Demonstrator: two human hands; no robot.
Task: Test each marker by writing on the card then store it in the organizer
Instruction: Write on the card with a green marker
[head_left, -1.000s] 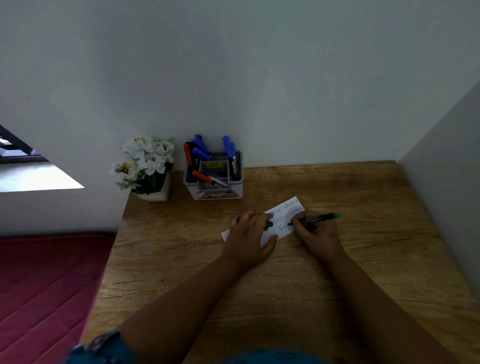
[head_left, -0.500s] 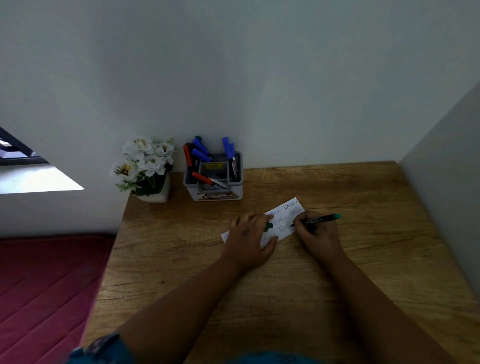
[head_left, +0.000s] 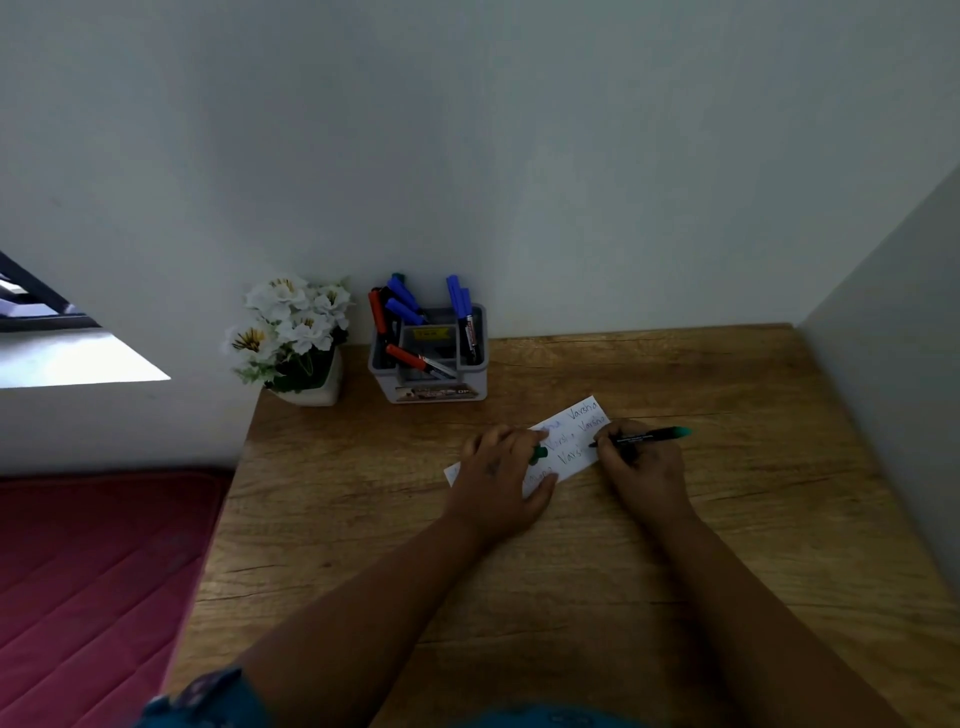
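The right hand (head_left: 641, 465), gripping the green marker (head_left: 644, 437), has carried its tip slightly right along the card (head_left: 574, 439), which the left hand (head_left: 501, 478) pins flat while pinching the green cap (head_left: 538, 453), so testing continues before storage in the far organizer (head_left: 428, 364).

The left part of the card (head_left: 574, 439) is covered by the left hand (head_left: 501, 475), so the writing there is only partly seen, and the words at its near edge are too small to be read. A green cap (head_left: 538, 453) is mostly hidden under the fingers of that hand. The marker (head_left: 644, 437) tip and middle barrel are masked by the right hand (head_left: 641, 470). The labels on the organizer (head_left: 428, 392) are blurred. Both forearms are cut off by the lower edge
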